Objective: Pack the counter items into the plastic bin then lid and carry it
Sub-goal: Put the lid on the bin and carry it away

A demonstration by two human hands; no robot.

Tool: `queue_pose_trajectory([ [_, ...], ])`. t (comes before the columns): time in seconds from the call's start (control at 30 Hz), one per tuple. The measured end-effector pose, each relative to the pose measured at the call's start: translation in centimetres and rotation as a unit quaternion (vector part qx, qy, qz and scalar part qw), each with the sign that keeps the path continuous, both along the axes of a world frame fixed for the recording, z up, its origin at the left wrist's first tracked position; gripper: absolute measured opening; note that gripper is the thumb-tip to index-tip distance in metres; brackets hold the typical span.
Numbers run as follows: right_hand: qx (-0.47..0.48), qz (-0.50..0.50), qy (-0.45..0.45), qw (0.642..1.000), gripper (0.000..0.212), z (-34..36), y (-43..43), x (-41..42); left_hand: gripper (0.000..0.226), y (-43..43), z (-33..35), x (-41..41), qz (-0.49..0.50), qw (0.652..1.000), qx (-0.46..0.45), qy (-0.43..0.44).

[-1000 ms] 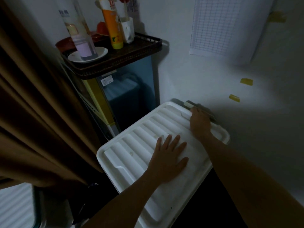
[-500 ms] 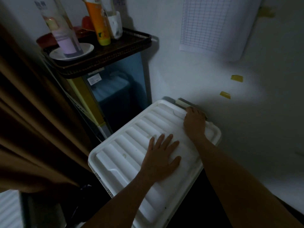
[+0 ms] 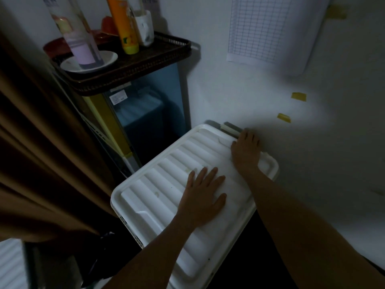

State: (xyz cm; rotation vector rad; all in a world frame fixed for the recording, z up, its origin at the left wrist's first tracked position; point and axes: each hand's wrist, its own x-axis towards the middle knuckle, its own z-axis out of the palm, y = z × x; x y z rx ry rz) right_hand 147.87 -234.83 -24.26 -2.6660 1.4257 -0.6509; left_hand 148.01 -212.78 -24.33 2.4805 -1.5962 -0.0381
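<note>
At 9 o'clock a brown curtain (image 3: 41,142) hangs close beside the work. At 11 o'clock a dark woven tray (image 3: 145,61) sits on a stand, carrying a tall clear bottle (image 3: 81,38) in a white dish (image 3: 89,62), an orange tube (image 3: 125,26) and a white cup (image 3: 144,28). These were apparently left out of the packing, though I cannot say whether they count as the table items.

The task's thing lies from centre to 6 o'clock: the plastic bin (image 3: 130,228), almost wholly hidden under its white ribbed lid (image 3: 162,184); only a sliver of vented wall shows at the near left corner. The lid is already on and reads as level, so packing looks finished and the step in hand is seating it.

The left hand (image 3: 203,197) lies flat and open on the ribs near the middle, fingers spread – likely bearing down so the panel does not spring up while the far edge is fastened. The right hand (image 3: 245,151) rests on the far rim at 1 o'clock, just beside a pale clip (image 3: 230,129) (the wall is very close behind). Its fingertips go over the edge, so I cannot tell whether they hook the clip or merely press.

On the wall at 1 o'clock hangs a gridded sheet (image 3: 260,28); that tight gap probably explains the reach from above – and the carry cannot safely begin until this side is latched
</note>
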Motion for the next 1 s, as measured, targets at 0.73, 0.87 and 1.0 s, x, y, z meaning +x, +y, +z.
queue_pose_trajectory([
  [0.73,0.062,0.047,-0.039,0.996,0.048,1.1,-1.7,-2.6,0.06,0.4,0.0,0.1,0.048,0.998,-0.037,0.018],
  [0.87,0.069,0.027,-0.042,0.996,0.044,1.0,-1.0,-4.1,0.06,1.1,0.2,-0.2,0.069,0.996,-0.052,0.033],
  [1.0,0.074,-0.001,-0.05,0.996,0.04,1.0,0.3,-5.9,0.06,2.1,0.2,-0.7,0.041,0.998,-0.044,0.029],
])
